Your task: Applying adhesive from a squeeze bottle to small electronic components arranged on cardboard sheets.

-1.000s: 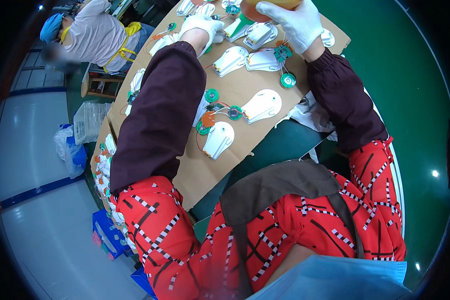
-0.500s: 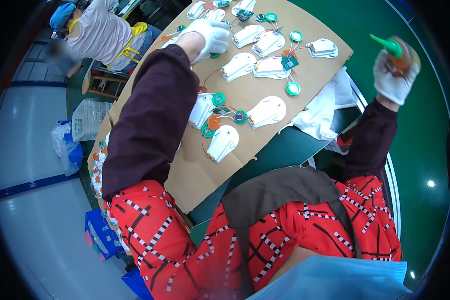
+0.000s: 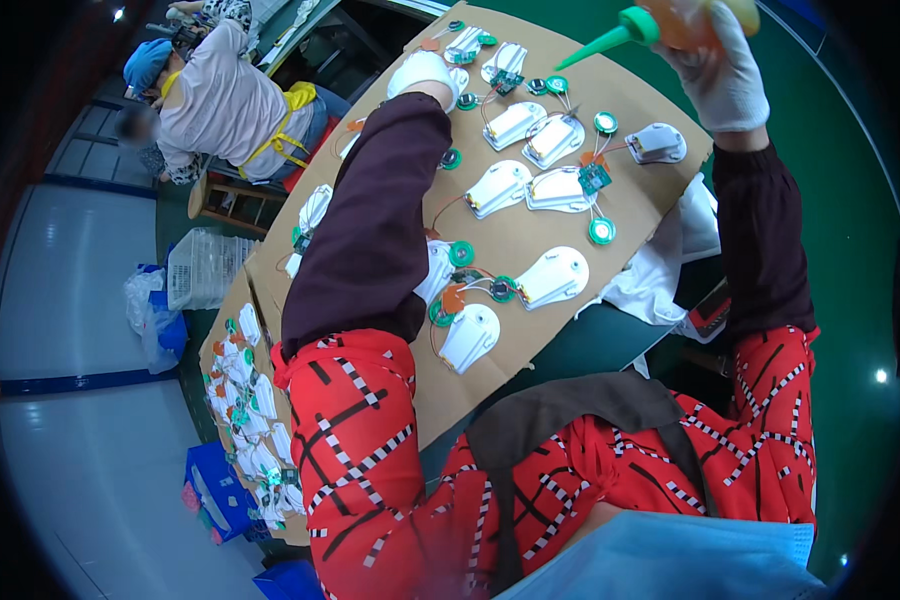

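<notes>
My right hand [image 3: 722,88], in a white glove, grips a squeeze bottle [image 3: 676,24] with an amber body and a long green nozzle [image 3: 610,38]. The nozzle points left, above the far right side of the cardboard-covered table [image 3: 390,395]. At the far end my left hand [image 3: 422,72], also gloved, reaches among white plastic housings; its fingers are hidden from me. Around it lie a green circuit board [image 3: 506,82] and small round green-rimmed parts [image 3: 467,102]. Wires join several housings [image 3: 555,277] to boards and round parts [image 3: 601,231].
A second cardboard sheet at the left bears a crowd of similar wired parts [image 3: 255,430]. White cloth [image 3: 660,270] hangs by the table's right edge. A seated co-worker [image 3: 235,105] is at the far left, near a clear plastic crate [image 3: 202,268] and a blue bin [image 3: 220,490].
My right hand has brought the bottle up and left, from beside the table to above its far side. My left hand has shifted slightly right. The view has shifted too.
</notes>
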Available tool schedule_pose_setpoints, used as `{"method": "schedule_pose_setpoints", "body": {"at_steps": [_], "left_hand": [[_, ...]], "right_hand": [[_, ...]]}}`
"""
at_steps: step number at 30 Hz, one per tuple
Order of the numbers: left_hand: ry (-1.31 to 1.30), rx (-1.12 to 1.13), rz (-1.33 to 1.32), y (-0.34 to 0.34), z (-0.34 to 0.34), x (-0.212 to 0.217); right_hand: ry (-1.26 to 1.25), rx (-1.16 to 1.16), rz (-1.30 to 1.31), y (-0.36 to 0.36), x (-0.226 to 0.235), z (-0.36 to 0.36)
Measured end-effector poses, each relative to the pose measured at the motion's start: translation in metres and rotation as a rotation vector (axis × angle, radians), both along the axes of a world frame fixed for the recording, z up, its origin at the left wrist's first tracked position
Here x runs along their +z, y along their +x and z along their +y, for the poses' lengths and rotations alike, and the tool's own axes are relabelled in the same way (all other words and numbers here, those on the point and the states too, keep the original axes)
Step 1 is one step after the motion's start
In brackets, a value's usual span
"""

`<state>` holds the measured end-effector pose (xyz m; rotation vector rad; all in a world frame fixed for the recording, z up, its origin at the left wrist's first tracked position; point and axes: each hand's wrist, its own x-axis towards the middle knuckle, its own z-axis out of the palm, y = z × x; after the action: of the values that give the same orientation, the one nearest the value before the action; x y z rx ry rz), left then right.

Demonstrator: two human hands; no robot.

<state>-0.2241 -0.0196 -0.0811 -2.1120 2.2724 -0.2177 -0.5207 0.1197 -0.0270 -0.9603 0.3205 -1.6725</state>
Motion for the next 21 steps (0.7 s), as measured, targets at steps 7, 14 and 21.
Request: {"method": "schedule_pose_setpoints", "body": {"at_steps": [7, 14, 21], "left_hand": [[-0.062, -0.062, 0.002, -0.013, 0.012, 0.010], [0.016, 0.053, 0.253, 0.004, 0.024, 0.030], [-0.065, 0.149, 0.397, 0.015, 0.041, 0.046]], "right_hand": [[0.025, -0.120, 0.266, 0.026, 0.037, -0.020], [0.025, -0.014, 0.288, 0.052, 0.031, -0.047], [0.017, -0.021, 0.290, 0.088, 0.023, -0.080]]}}
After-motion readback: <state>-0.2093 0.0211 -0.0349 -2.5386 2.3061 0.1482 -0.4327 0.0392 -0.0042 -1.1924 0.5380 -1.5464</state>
